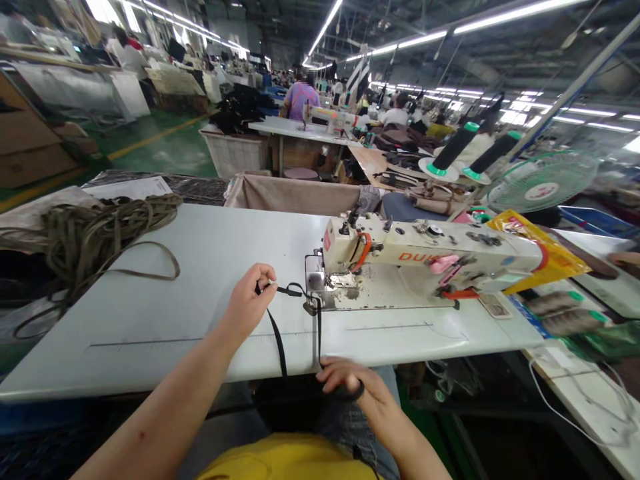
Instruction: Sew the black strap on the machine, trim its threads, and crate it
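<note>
My left hand [251, 298] is closed in a pinch on a narrow black strap [277, 333] just left of the sewing machine's needle plate [316, 303]. The strap loops towards the presser foot and also runs down over the table's front edge. At that edge my right hand [350, 381] curls its fingers round the lower part of the same strap. The cream sewing machine [425, 257] with orange lettering stands on the white table [165, 293], to the right of both hands.
A heap of olive webbing [95, 233] lies at the table's left end. Black thread cones [457, 147] and a fan [543, 180] stand behind the machine. A yellow packet [550, 253] rests at the right. A fabric bin [295, 193] and other people's workstations lie beyond.
</note>
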{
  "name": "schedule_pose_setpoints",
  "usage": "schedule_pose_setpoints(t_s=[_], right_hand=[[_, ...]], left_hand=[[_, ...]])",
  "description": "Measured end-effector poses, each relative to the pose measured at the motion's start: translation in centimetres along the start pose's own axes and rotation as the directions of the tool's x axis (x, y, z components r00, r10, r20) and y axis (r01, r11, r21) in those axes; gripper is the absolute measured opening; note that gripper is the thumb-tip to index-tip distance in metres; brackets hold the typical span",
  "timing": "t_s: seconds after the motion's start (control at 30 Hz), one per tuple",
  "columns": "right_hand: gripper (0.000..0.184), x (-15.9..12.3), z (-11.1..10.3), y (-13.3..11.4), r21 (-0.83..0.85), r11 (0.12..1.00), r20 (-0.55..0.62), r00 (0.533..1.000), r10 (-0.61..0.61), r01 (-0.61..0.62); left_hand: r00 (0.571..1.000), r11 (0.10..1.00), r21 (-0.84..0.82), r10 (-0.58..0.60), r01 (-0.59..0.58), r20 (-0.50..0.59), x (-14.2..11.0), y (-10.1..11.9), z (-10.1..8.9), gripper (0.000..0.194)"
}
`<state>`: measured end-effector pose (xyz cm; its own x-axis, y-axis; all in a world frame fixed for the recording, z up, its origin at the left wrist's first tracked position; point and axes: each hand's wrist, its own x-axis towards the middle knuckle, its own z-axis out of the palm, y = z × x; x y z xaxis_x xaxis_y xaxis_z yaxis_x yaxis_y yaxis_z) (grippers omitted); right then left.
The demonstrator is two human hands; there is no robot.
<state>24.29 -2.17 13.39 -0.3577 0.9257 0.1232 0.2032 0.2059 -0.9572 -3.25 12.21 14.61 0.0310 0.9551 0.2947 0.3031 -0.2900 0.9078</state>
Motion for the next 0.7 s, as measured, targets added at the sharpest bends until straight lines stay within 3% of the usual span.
schedule_pose_setpoints(t_s=[0.07,0.2,0.33,0.37,0.47,0.5,0.63,0.7], right_hand=[[0.053,0.1,0.2,0.5,0.065,0.998,0.034,0.999,0.013,-0.016],[0.049,0.3,0.2,0.9,0.036,0.999,-0.17,0.985,0.028,-0.022],[0.056,0.4,-0.2,0.1,0.066,0.998,0.084,0.996,-0.023,0.018],[0.058,0.4,-0.3,-0.1,0.075,0.997,0.077,0.997,-0.016,0.01],[0.056,0.5,-0.3,0.1,0.103,0.995,-0.156,0.987,0.036,-0.02],[0.057,0.5,-0.1,0.2,0.143,0.99,-0.178,0.983,0.046,-0.02],[0.06,-0.1,1.1,0.6,0.362,0.931,-0.016,0.999,0.044,-0.035],[0.06,-0.7,1.7,0.5,0.441,0.893,-0.071,0.989,0.13,-0.085]], left_hand=[[1.0,0.999,0.042,-0.003,0.003,0.009,0.1,-0.2,0.1,0.006],[0.999,1.0,0.031,0.001,0.001,-0.038,0.1,0.0,0.0,0.004],[0.998,1.0,-0.005,-0.023,0.023,-0.058,0.1,-0.2,0.3,0.006],[0.998,0.999,-0.011,-0.031,0.031,-0.055,0.1,-0.3,0.3,0.006],[0.996,0.999,-0.01,-0.038,0.038,-0.083,0.0,-0.4,0.5,0.007],[0.995,0.999,-0.008,-0.039,0.038,-0.095,-0.1,-0.5,0.6,0.009],[0.993,0.999,-0.014,-0.051,0.05,-0.11,-0.1,-0.9,0.8,0.012],[0.989,0.998,-0.011,-0.06,0.059,-0.133,0.1,-1.4,0.8,0.013]])
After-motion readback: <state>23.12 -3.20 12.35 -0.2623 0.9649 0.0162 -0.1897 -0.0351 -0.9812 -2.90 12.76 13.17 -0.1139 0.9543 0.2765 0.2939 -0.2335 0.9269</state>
